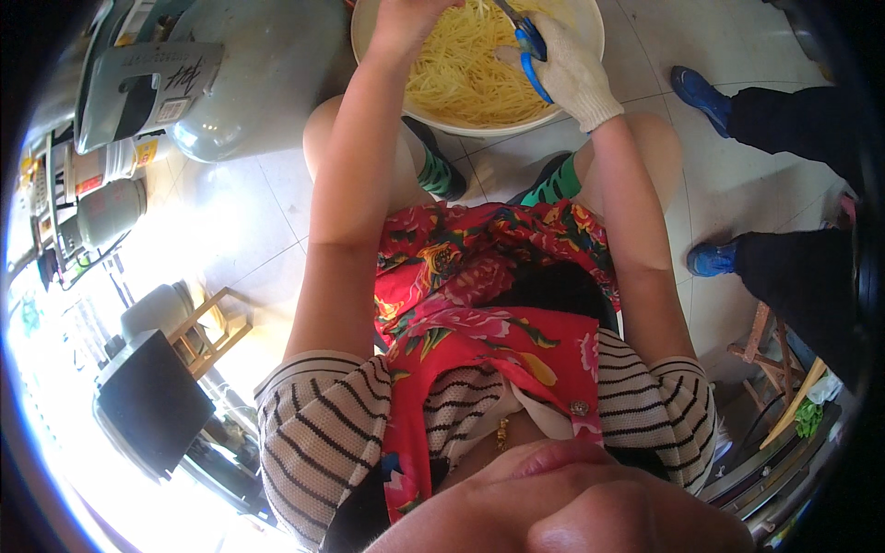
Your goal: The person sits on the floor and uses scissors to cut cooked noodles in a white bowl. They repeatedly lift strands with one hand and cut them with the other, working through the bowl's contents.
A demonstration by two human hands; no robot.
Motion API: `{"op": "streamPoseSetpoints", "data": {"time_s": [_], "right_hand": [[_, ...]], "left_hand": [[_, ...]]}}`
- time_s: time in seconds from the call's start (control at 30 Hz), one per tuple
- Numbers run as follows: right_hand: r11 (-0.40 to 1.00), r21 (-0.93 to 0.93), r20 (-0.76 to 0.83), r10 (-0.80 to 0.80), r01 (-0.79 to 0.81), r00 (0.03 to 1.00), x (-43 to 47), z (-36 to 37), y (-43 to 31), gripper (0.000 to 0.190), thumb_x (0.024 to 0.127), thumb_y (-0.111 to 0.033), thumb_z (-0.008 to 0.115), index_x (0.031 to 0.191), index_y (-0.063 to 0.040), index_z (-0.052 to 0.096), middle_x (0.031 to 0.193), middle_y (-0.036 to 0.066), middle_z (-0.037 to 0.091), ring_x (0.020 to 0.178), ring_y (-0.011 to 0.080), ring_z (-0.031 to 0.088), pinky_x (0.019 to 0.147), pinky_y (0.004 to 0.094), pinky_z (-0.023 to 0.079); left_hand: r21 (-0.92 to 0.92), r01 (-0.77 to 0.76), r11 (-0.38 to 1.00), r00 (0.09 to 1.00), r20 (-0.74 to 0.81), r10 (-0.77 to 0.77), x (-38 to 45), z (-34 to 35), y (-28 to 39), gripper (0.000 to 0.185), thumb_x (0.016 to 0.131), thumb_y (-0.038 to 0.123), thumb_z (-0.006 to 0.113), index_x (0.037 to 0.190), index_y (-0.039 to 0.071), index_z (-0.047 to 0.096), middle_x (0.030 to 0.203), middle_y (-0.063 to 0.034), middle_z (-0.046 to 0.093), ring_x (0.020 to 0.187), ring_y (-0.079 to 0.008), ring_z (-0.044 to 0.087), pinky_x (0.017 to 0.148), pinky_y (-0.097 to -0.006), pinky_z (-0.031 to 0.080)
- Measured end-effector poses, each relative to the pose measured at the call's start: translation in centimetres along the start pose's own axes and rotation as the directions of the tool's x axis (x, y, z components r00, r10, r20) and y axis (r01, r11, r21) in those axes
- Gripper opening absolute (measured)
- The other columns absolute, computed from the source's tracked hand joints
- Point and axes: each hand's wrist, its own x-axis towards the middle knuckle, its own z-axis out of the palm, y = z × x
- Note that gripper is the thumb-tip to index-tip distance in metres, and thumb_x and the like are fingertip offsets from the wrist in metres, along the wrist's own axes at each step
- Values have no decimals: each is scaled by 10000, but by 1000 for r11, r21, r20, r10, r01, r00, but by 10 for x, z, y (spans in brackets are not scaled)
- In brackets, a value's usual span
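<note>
A large cream-coloured basin (442,126), heaped with thin pale-yellow shreds that look like potato (470,76), sits on the floor before my knees. My right hand (577,69) wears a knitted off-white glove and grips a pair of blue-handled scissors (532,59) over the basin's right side. The metal end of the scissors points up and left, cut off by the picture's top edge. Bare, my left hand (411,24) is above the basin's upper left. Its fingers run to the top edge, so what they hold is hidden.
Close to the basin's left stands a large rounded translucent container (263,83). Another person's legs in dark trousers and blue shoes (712,259) are at the right. A wooden stand (760,345) is behind them. A wooden stool (214,332) stands on the tiled floor, lower left.
</note>
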Motion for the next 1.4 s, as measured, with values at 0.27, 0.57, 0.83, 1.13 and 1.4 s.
{"op": "streamPoseSetpoints", "data": {"time_s": [0.27,0.57,0.83,1.13,1.4], "right_hand": [[999,14,49,46,-46,998,-4,-5,-3,540,893,-454,749,1197,-43,576,1025,226,654,963,425,634,840,487,503],[959,192,192,174,-211,966,-2,-14,-11,514,885,-480,790,998,-13,609,835,156,556,781,288,572,735,417,476],[992,111,128,52,-66,990,1,-1,6,503,870,-393,775,1182,-33,612,1065,250,661,1013,445,639,880,483,503],[996,93,95,-2,-7,995,1,-9,-6,549,884,-489,774,1049,3,597,860,196,587,824,373,555,775,449,471],[965,262,50,20,-33,999,-2,2,8,526,882,-486,776,989,-3,597,773,158,525,715,295,545,682,411,450]], "left_hand": [[258,-158,953,986,94,138,3,-2,-4,223,979,192,683,900,2,769,786,-35,725,752,-104,633,718,-273,494],[215,-184,959,979,123,161,8,-12,-11,250,988,210,669,911,-2,779,781,-42,719,751,-114,631,719,-290,495],[199,-161,967,983,116,139,10,-12,-13,211,965,158,643,938,-2,779,804,-44,727,783,-126,648,751,-283,509],[232,-167,958,983,116,143,7,-1,-12,188,965,162,627,928,10,731,829,-53,723,790,-145,653,751,-298,514],[148,-149,978,972,205,117,12,-13,-23,231,975,213,657,946,2,747,846,-51,732,810,-136,645,765,-293,506]]}}
